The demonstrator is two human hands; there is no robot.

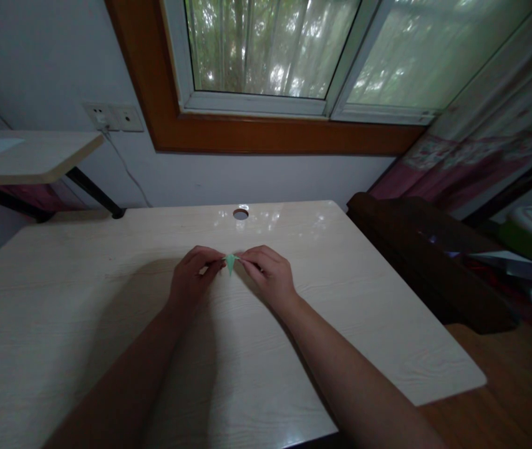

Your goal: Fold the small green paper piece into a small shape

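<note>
A small piece of folded green paper (231, 263) is held between my two hands, over the far middle of the pale desk (340, 349). It has a pointed part hanging down and a thin arm out to each side. My left hand (195, 274) pinches the left arm between thumb and fingers. On the other side, my right hand (270, 271) has the right arm in a pinch. Fingertips hide both outer ends of the paper. Whether the paper touches the desk, I cannot tell.
Behind my hands, the desk has a round cable hole (241, 214). A raised shelf (36, 159) on black legs stands at the left, near a plugged-in cable (128, 168). Beyond the right edge lies a dark brown piece of furniture (410, 262). A window (270, 50) is ahead.
</note>
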